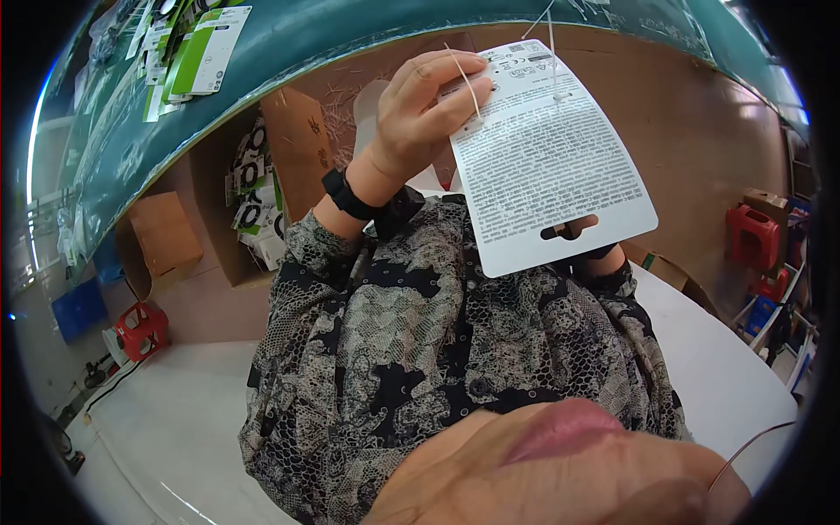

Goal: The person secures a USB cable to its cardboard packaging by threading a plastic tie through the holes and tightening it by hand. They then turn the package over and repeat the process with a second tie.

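Observation:
A white packaging card with rounded corners, dense print and a hang slot is held up, tilted, in front of my chest. My left hand has its fingers closed on the card's upper left edge. One thin white tie pokes through the card beside those fingers. Another white tie stands up from a hole farther right. Behind the card is my right hand, mostly hidden; its wrist shows below the lower right edge, and a bit of skin appears through the slot. Its fingers cannot be made out.
A green-topped table runs along the far side, with a pile of green and white cards on its left. Beneath are an open carton of packaged items and a smaller brown box. Red stools stand at both sides.

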`<state>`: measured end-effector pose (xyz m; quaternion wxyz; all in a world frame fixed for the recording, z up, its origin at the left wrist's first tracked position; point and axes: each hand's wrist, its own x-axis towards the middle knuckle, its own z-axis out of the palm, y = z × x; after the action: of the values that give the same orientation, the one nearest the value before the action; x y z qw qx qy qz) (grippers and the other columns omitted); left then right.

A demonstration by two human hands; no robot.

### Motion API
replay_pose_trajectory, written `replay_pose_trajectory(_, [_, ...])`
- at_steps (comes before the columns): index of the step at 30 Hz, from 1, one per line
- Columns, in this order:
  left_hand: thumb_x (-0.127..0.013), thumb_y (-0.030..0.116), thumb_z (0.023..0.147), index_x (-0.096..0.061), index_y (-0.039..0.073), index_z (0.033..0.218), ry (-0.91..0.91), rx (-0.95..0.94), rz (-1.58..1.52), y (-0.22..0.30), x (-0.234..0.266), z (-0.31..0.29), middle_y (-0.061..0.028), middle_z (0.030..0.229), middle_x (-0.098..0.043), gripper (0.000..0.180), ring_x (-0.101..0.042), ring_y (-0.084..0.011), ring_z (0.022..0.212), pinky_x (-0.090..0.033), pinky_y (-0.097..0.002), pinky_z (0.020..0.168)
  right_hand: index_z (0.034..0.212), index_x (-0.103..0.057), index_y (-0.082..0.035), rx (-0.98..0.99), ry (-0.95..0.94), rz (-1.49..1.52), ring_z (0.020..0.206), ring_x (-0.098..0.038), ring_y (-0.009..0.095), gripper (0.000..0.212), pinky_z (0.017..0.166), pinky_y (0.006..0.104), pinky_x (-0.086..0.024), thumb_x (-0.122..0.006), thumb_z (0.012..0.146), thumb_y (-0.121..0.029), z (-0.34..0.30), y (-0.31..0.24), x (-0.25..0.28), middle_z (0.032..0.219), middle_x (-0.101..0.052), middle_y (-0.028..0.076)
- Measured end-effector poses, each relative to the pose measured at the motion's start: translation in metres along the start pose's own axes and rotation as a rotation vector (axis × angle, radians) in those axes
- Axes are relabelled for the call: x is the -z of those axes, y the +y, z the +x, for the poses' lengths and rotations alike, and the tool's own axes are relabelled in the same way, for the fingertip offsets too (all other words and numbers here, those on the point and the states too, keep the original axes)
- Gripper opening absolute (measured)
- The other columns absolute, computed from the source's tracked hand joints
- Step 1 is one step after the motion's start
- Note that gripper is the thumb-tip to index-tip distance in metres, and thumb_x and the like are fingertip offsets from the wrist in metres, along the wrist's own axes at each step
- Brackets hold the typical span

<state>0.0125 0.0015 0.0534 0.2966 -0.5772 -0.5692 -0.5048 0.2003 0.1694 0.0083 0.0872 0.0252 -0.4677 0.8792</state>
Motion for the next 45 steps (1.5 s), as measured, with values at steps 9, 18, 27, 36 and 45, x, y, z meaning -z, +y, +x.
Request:
replay_pose_trajectory(9, [-0.075,0.019,0.071,-0.064,0.01,0.101,0.016,0.062,0.013,0.012,0.0,0.0,-0.01,0.105,-0.066,0.033,-0.061,-0.0259,0.093,-0.046,-0.0339,0.08,0.139,-0.036,-0.003,0.038,-0.02,-0.051,0.116,-0.054,0.026,0.056,0.092,0.0359,-0.051,-0.055,0.093,-0.03,0.012,0.002,0.0,0.133,-0.048,0.017])
replay_pose_trajectory(18, [-0.078,0.021,0.07,-0.063,0.01,0.101,0.028,0.069,-0.041,0.01,-0.006,-0.012,-0.0096,0.106,-0.067,0.035,-0.058,-0.0253,0.094,-0.046,-0.0335,0.082,0.135,-0.043,0.0,0.234,-0.062,-0.387,0.111,-0.057,0.022,0.051,0.09,0.0325,-0.05,-0.062,0.09,-0.017,0.064,0.009,-0.018,0.124,-0.056,0.013])
replay_pose_trajectory(27, [-0.078,0.024,0.071,-0.061,0.013,0.104,0.014,0.126,-0.031,0.012,-0.006,-0.006,-0.0071,0.106,-0.068,0.039,-0.059,-0.0235,0.092,-0.044,-0.0316,0.079,0.136,-0.042,0.0,-0.15,-0.014,-0.018,0.11,-0.058,0.019,0.051,0.089,0.0314,-0.051,-0.06,0.092,-0.017,-0.039,0.055,0.071,0.127,-0.055,0.014])
replay_pose_trajectory(36, [-0.077,0.027,0.072,-0.062,0.014,0.104,0.043,0.061,0.044,0.012,-0.001,-0.005,-0.0063,0.106,-0.067,0.037,-0.059,-0.0227,0.093,-0.042,-0.0311,0.076,0.135,-0.041,0.001,-0.236,0.024,0.154,0.107,-0.058,0.018,0.049,0.087,0.0308,-0.052,-0.058,0.093,-0.017,-0.041,0.081,0.086,0.125,-0.055,0.014])
replay_pose_trajectory(45, [-0.077,0.025,0.072,-0.064,0.012,0.101,0.063,0.068,0.041,0.013,0.001,-0.005,-0.0081,0.108,-0.067,0.034,-0.06,-0.0229,0.093,-0.044,-0.0319,0.078,0.131,-0.043,0.001,-0.176,0.032,0.184,0.103,-0.059,0.017,0.044,0.085,0.0303,-0.052,-0.057,0.093,-0.015,-0.02,0.061,0.044,0.121,-0.056,0.013])
